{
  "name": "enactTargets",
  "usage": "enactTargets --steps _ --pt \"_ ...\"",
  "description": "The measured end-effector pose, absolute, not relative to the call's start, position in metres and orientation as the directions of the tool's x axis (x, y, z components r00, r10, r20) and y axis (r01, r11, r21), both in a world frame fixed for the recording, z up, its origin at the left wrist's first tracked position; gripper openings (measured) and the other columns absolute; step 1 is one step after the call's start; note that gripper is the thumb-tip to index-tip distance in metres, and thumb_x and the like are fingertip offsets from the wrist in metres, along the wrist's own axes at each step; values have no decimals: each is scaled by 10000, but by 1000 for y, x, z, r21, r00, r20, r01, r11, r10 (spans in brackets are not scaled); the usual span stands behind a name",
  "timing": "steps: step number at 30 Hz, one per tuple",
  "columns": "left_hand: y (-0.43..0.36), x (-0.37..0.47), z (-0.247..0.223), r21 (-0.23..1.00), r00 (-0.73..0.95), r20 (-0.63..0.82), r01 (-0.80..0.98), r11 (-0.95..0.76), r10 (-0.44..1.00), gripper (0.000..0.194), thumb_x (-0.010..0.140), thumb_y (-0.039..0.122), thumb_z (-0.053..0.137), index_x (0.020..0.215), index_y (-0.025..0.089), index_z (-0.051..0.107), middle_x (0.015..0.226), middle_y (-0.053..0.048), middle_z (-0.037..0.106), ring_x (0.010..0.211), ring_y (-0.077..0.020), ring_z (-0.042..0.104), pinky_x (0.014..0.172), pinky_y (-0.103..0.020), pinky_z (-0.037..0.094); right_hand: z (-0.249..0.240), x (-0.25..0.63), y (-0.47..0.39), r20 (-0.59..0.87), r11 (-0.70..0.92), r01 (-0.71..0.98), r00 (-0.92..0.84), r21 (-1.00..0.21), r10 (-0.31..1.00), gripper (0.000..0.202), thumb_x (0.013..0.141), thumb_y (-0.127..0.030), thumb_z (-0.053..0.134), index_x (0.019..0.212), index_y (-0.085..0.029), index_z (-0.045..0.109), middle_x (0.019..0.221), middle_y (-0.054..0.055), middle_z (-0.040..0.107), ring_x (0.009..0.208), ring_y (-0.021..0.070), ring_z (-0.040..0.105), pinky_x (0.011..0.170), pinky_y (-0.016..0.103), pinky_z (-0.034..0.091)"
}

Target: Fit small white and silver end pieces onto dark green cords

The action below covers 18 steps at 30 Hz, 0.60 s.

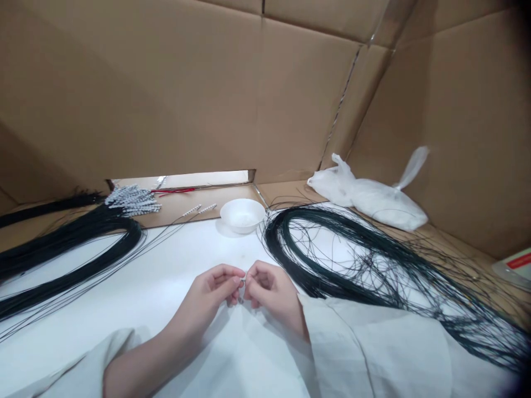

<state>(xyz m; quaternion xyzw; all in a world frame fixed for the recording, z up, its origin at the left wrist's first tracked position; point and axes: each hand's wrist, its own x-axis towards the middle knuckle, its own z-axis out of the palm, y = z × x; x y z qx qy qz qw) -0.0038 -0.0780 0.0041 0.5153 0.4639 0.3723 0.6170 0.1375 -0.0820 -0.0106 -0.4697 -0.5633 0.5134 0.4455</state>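
Note:
Close together at the middle front, my left hand (pixel 219 284) and my right hand (pixel 267 284) both pinch at one small spot. A tiny pale piece (pixel 243 279) shows between the fingertips; it is too small to name. Behind the hands stands a white bowl (pixel 243 215), and its contents cannot be made out. Two dark wires with white spiral tips (pixel 199 210) lie left of the bowl. Right of my right hand rests a large looped bundle of dark green wires (pixel 307 276), with many loose strands.
On the left lie bundles of black wire (pixel 124 235), one topped with a cluster of white spiral tips (pixel 133 200). Red strips (pixel 174 191) lie behind. Cardboard walls (pixel 186 99) enclose the white table (pixel 174 249). Knotted white plastic bags (pixel 385 202) sit at the right back.

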Motion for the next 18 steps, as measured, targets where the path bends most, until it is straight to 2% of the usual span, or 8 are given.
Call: enactTargets --steps 18 --pt "-75 -4 1 980 290 -197 35 195 937 150 738 277 587 811 147 609 635 3 552 577 -99 463 583 -217 369 -7 139 -84 7 22 90 -155 -996 988 62 704 -158 483 642 -158 484 551 -15 548 448 78 486 433 183 390"
